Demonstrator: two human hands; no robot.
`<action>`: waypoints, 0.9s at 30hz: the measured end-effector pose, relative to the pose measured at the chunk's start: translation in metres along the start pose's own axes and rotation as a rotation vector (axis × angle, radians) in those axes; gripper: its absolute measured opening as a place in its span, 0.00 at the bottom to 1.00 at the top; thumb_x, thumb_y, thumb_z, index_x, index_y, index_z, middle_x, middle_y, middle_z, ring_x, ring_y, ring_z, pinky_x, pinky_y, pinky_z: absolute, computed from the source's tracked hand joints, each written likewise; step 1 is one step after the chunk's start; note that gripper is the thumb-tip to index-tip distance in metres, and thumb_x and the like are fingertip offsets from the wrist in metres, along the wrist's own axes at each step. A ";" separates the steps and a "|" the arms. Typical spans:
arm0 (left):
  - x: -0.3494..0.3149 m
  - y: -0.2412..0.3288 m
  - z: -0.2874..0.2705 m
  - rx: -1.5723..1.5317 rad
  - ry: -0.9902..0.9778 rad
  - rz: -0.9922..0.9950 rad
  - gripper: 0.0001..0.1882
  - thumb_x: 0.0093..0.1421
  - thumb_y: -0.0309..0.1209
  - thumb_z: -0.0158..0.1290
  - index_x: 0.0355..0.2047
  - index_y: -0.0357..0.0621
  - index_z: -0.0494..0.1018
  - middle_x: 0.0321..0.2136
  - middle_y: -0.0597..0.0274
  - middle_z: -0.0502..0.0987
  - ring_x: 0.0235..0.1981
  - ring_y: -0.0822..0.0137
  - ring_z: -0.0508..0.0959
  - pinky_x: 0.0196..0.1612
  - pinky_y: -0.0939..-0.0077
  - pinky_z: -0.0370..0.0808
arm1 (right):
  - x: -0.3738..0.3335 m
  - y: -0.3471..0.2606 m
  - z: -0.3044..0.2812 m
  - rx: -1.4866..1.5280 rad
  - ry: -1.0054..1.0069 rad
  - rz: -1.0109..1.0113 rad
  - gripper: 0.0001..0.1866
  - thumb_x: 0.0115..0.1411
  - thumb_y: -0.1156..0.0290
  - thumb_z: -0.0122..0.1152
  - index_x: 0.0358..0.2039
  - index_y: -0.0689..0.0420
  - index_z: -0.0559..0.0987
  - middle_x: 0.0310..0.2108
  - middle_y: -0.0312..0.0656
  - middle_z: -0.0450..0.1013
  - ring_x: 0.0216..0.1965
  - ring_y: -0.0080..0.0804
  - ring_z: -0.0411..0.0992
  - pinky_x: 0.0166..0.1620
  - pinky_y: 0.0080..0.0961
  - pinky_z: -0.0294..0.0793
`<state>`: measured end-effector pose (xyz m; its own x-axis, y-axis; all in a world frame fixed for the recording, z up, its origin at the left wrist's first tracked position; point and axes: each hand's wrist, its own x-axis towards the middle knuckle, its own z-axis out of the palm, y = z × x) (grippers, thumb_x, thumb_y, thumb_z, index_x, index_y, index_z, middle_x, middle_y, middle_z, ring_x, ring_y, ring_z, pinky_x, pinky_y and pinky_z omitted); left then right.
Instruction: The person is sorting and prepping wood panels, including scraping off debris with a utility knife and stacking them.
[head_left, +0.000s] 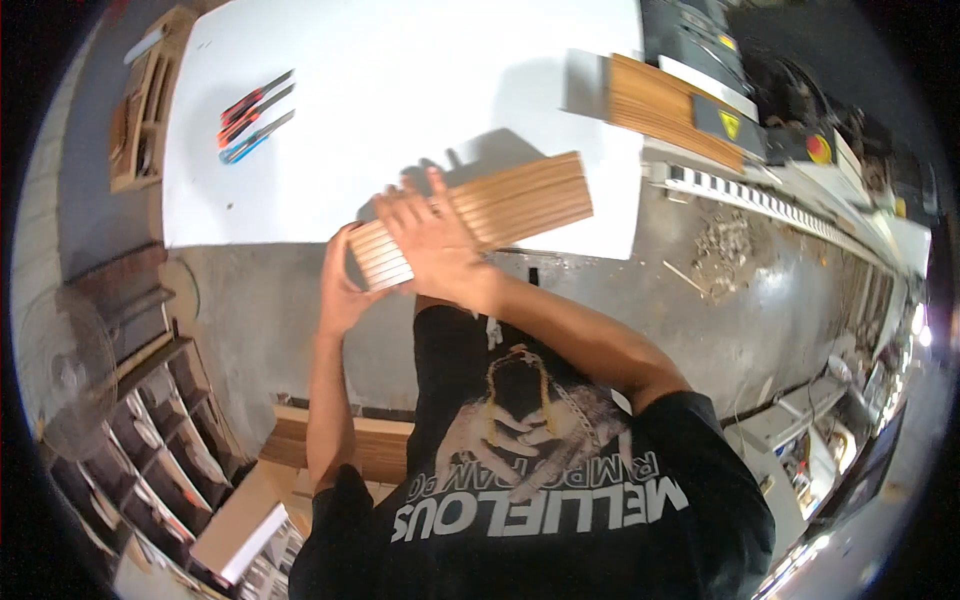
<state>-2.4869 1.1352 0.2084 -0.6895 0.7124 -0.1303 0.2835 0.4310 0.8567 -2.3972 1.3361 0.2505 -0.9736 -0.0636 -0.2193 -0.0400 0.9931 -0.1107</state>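
Left on the white rectangular table (400,50): three slim-bladed tools (258,117) with red, orange and blue handles.
Left hand (345,292): thumb and fingers curled around one end of a grooved brown wooden slab (540,195).
Right hand (432,242): fingers spread across the slab, hiding part.
Slab: slanting over the near table edge, paler leftward.
Table's right edge: striped brown board (650,100) jutting over.

Two hands (438,245), one held wooden piece (530,203), three handled tools (240,128) (one blue)

Brown wooden strips (530,202), set close side by side, slant across the near edge of the white table (400,60).
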 end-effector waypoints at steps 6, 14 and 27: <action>0.045 -0.022 -0.034 0.157 -0.222 0.190 0.47 0.46 0.35 0.75 0.66 0.43 0.66 0.62 0.48 0.72 0.66 0.44 0.68 0.70 0.52 0.64 | -0.011 0.013 0.015 0.187 0.078 0.077 0.50 0.50 0.42 0.67 0.66 0.62 0.65 0.57 0.48 0.70 0.62 0.43 0.66 0.69 0.57 0.54; 0.208 -0.152 -0.145 0.989 0.487 0.329 0.22 0.64 0.40 0.61 0.55 0.46 0.75 0.49 0.52 0.78 0.51 0.48 0.76 0.57 0.54 0.72 | 0.004 -0.012 -0.006 0.144 0.011 0.089 0.50 0.48 0.49 0.75 0.66 0.60 0.65 0.61 0.50 0.68 0.70 0.49 0.59 0.76 0.61 0.36; 0.063 -0.122 -0.061 0.212 0.566 -0.156 0.19 0.74 0.43 0.49 0.51 0.40 0.73 0.40 0.51 0.78 0.44 0.51 0.80 0.50 0.57 0.76 | 0.003 -0.009 0.005 -0.030 -0.088 0.119 0.59 0.47 0.40 0.76 0.70 0.62 0.59 0.62 0.54 0.65 0.68 0.50 0.60 0.72 0.65 0.44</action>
<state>-2.6054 1.0934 0.1258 -0.9633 0.2532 0.0889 0.2371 0.6478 0.7239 -2.3983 1.3265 0.2456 -0.9483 0.0477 -0.3136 0.0665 0.9965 -0.0497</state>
